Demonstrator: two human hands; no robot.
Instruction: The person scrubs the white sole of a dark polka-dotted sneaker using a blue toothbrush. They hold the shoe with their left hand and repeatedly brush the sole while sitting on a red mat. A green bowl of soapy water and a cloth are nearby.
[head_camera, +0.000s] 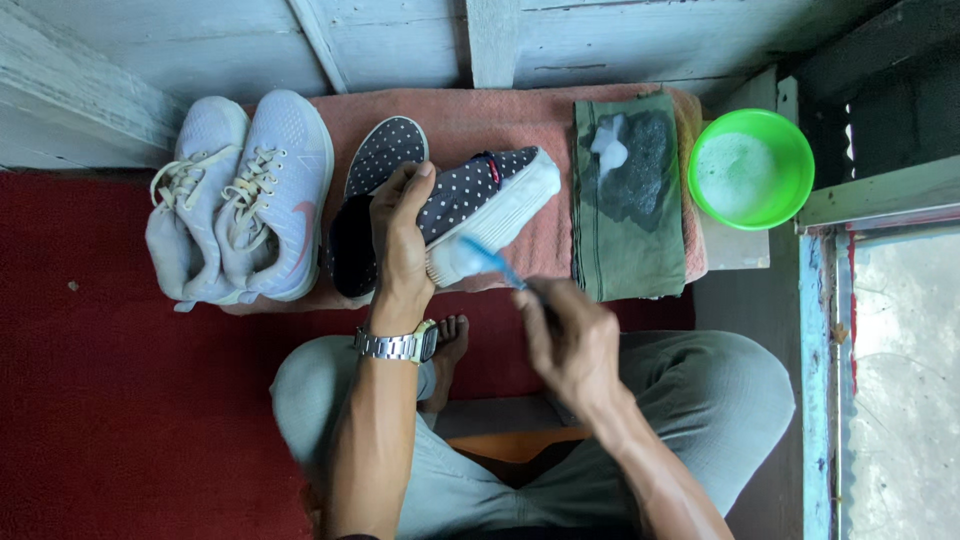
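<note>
My left hand (400, 235) grips a dark polka-dot slip-on shoe (478, 195) with a white sole, held tilted over the pink towel (470, 120). My right hand (568, 340) holds a blue toothbrush (490, 260), its head against the white sole's edge, where there is foam. The matching polka-dot shoe (385, 150) lies on the towel behind my left hand. A metal watch is on my left wrist.
A pair of pale lace-up sneakers (240, 195) lies at the towel's left end. A folded green cloth (628, 200), wet with suds, lies to the right. Beside it stands a green bowl (750, 168) of soapy water. Red carpet (120, 400) covers the floor; my crossed legs are below.
</note>
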